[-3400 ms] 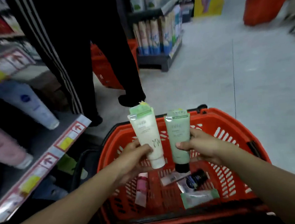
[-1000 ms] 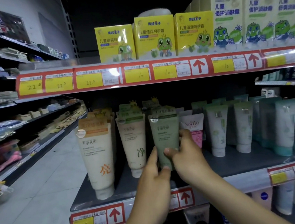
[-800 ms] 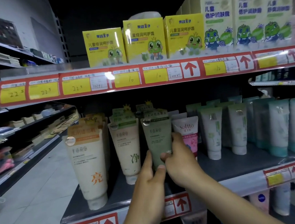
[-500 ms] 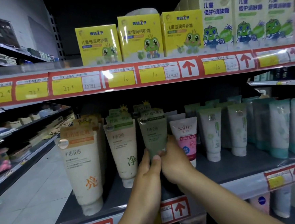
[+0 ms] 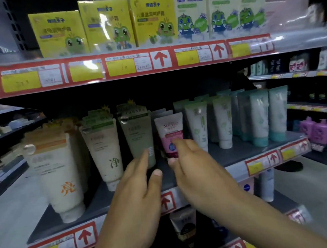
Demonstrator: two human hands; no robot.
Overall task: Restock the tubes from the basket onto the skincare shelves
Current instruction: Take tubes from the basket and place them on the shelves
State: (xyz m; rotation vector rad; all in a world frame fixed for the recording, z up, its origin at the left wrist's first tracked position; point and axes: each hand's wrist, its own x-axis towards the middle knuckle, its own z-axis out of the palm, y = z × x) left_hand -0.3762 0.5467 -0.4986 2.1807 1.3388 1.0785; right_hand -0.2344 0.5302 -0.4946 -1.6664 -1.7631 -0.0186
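A sage green tube (image 5: 139, 139) stands cap-down on the grey shelf (image 5: 239, 153), between a cream tube with a green top (image 5: 104, 148) and a pink-and-white tube (image 5: 170, 135). My left hand (image 5: 140, 182) hovers just in front of the green tube's lower end with relaxed fingers, holding nothing. My right hand (image 5: 193, 166) is beside it, in front of the pink tube's base, its fingers loosely bent and empty. The basket is out of view.
A large cream tube with an orange top (image 5: 55, 171) stands at the shelf's left end. Pale green and teal tubes (image 5: 256, 116) fill the right side. Yellow frog-print boxes (image 5: 108, 24) sit on the shelf above. Red price strips (image 5: 115, 67) line the shelf edges.
Both hands have let go of the green tube and drawn back a little from it. The tube now stands on its own in the row.
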